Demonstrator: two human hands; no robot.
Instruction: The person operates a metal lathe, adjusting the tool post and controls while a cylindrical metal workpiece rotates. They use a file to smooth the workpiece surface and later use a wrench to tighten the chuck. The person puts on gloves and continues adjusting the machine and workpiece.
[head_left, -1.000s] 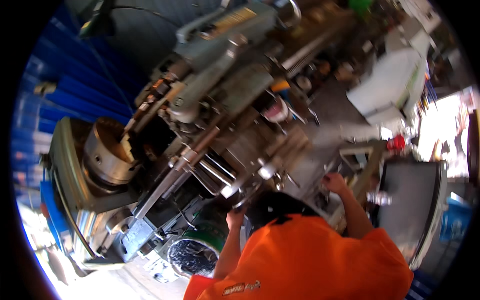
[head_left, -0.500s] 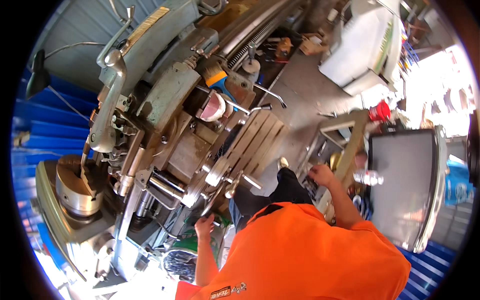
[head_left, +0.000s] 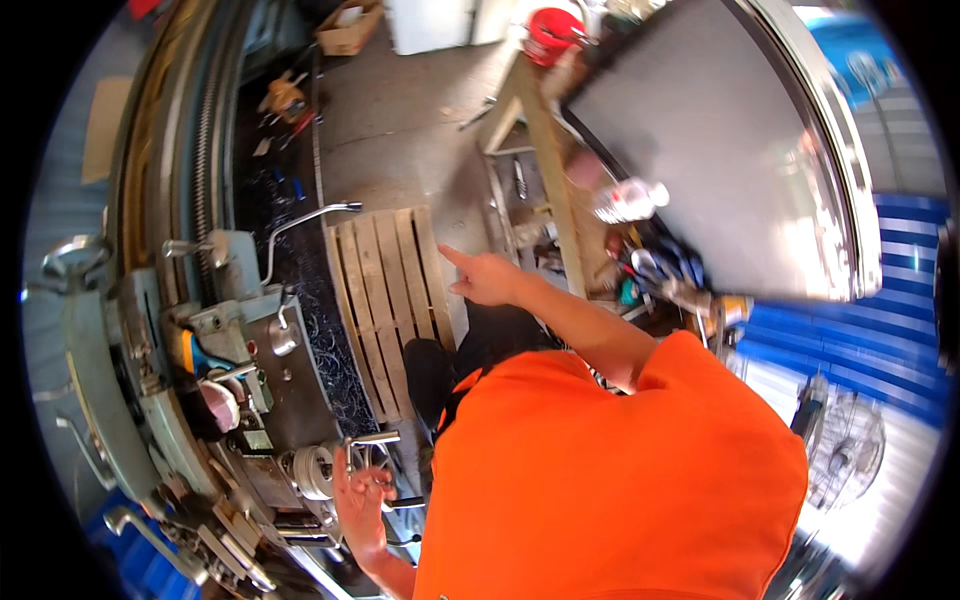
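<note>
My left hand [head_left: 358, 496] is beside the lathe's handwheel [head_left: 313, 473] and its crank handles, with fingers apart and nothing seen in them. In front of my body my right hand [head_left: 487, 278] hangs in the air past the edge of a slatted wooden pallet [head_left: 385, 310]. Its index finger is stretched out, the other fingers are partly bent, and it appears to hold nothing. On the lathe carriage lie a brush [head_left: 204, 360] with a blue handle and yellow band, and a pink and white rounded piece [head_left: 220, 405].
A bent lever [head_left: 305, 218] with a black knob juts from the lathe over metal shavings [head_left: 340, 370]. To the right are a wooden stand [head_left: 550, 150], a large grey panel [head_left: 720, 140], a clear bottle [head_left: 630, 200] and a red bucket [head_left: 553, 36]. A fan [head_left: 848, 450] stands behind right.
The view has swung right, and the lathe now lies along the left. My left hand has come off a lathe handle and opened. My right hand has moved forward, its index finger stretched out.
</note>
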